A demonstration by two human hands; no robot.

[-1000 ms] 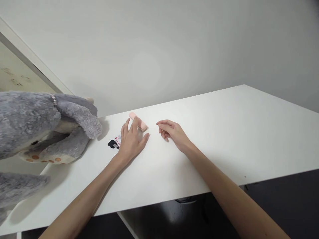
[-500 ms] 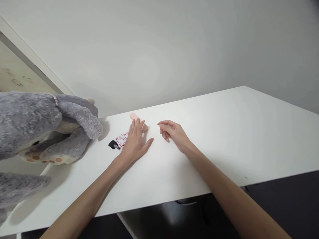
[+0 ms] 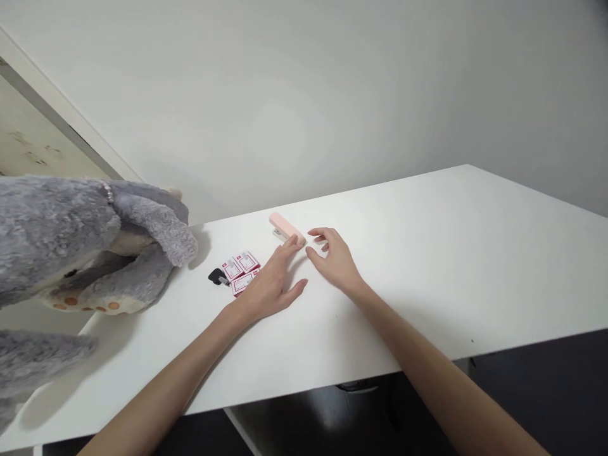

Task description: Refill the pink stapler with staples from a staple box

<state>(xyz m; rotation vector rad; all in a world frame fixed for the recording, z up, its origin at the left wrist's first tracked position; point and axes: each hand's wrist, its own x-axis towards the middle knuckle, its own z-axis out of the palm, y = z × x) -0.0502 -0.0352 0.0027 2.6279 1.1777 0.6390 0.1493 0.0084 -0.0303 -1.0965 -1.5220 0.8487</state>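
Observation:
A pink stapler (image 3: 284,227) lies on the white table (image 3: 427,253) near the far edge. My left hand (image 3: 270,284) rests flat with fingers stretched out, its fingertips touching the stapler's near end. My right hand (image 3: 333,256) hovers just right of the stapler, fingers spread and slightly curled, holding nothing. Three small red-and-white boxes (image 3: 242,271) lie left of my left hand, beside a small black object (image 3: 216,276).
A large grey plush toy (image 3: 80,247) sprawls over the table's left end. A white wall stands behind the table. Below the front edge there is dark floor and a grey bin-like shape (image 3: 342,405).
My left hand slid right off the small boxes, uncovering them, and the stapler has moved right with its fingertips. My right hand opened a little and edged toward the stapler.

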